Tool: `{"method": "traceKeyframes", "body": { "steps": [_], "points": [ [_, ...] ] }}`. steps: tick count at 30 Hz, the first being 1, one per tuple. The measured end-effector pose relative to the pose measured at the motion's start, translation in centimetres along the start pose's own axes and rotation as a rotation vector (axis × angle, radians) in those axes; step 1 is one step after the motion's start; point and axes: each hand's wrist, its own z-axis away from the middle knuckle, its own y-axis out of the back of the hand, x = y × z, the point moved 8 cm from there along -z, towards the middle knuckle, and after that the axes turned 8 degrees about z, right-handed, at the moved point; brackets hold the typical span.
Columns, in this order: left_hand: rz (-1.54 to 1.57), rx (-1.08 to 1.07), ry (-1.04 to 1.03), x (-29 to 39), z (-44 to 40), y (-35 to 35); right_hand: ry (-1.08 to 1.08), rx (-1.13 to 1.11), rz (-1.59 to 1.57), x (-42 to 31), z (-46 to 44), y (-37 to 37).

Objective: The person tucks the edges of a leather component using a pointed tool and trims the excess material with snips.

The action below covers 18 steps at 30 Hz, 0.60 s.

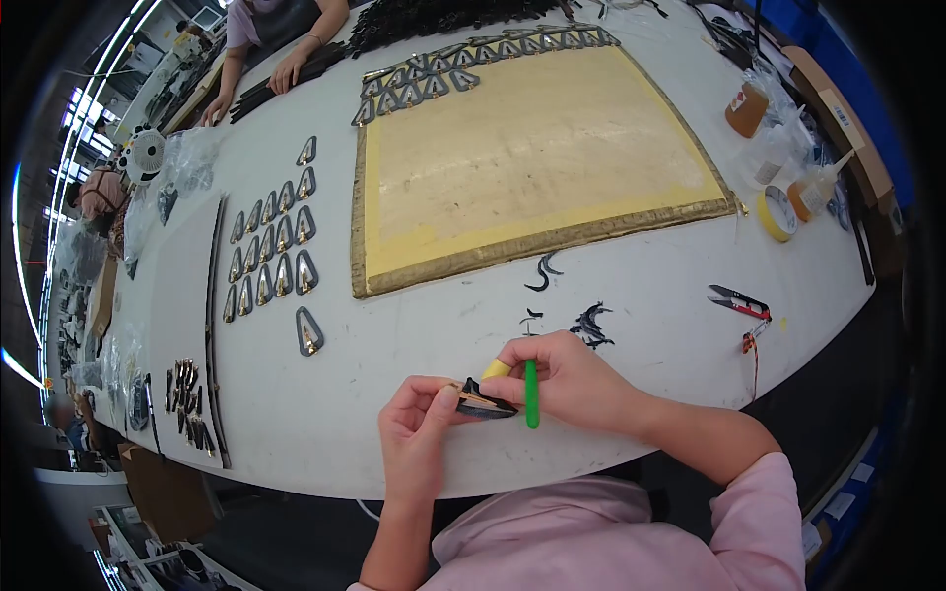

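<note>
We hold a small dark piece (485,406) low over the near edge of the white surface (315,424), just in front of our pink top (591,542). Our left grip (414,424) is closed on one end of it, thumb on top. Our right grip (572,382) is closed around a slim green tool (532,399), which stands nearly upright beside the piece's other end; a yellow cover (497,369) wraps one of its fingers. The thumb on this side seems to touch the piece as well, though at this size we cannot be sure.

Just beyond our hands lie curled black scraps (592,325), and to the right we have red-handled snips (744,300). Further off sits a yellow-edged board (532,167), its far side lined with dark triangular pieces (409,96). More loose triangles (284,240) stand in rows to its left, and nearer on that side are small black parts with shiny tips (187,402). Past the board's right corner we find a roll of yellow tape (777,214) and an amber bottle (746,109). Across from us, a co-worker's hand (290,71) rests on dark strips (313,69).
</note>
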Motion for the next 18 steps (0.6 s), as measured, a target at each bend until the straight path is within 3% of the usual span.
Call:
{"method": "traceKeyframes", "body": {
  "steps": [8,13,18],
  "points": [
    [-0.022,-0.002,0.016,-0.2,0.0,-0.2,-0.07,-0.081,-0.044,-0.1,0.3,-0.5],
    [0.08,0.076,0.02,-0.7,0.8,-1.2,-0.045,-0.011,-0.04,-0.4,0.3,0.0],
    [-0.032,0.054,-0.052,-0.7,1.4,-1.5,-0.013,0.037,-0.103,-0.8,0.5,-0.1]
  ]
}}
